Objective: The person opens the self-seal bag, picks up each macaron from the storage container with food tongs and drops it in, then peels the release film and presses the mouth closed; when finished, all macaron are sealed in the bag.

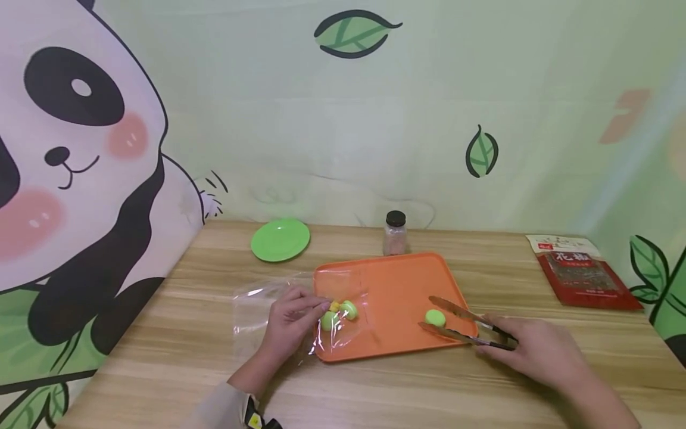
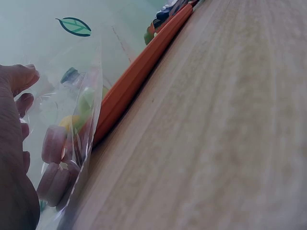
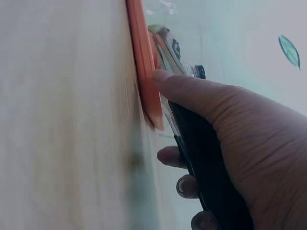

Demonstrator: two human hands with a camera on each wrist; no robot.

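In the head view, my left hand point(image 1: 292, 319) pinches the edge of a clear plastic bag point(image 1: 252, 304) that overlaps the left end of an orange tray point(image 1: 396, 298). Green macarons point(image 1: 349, 310) and a small yellow piece point(image 1: 334, 306) show through the film beside my fingertips. The left wrist view also shows pinkish macaron-like rounds point(image 2: 54, 143) behind the film, close to my fingers. My right hand point(image 1: 541, 351) grips the black handles of metal tongs point(image 1: 455, 308). The tong tips are spread on either side of a green macaron point(image 1: 435, 318) at the tray's right end.
A green plate point(image 1: 280, 239) lies at the back left of the wooden table point(image 1: 498, 268). Behind the tray stands a small jar point(image 1: 395, 235) with a black lid. A red and white packet point(image 1: 584, 274) lies at the right. A printed cloth hangs behind the table.
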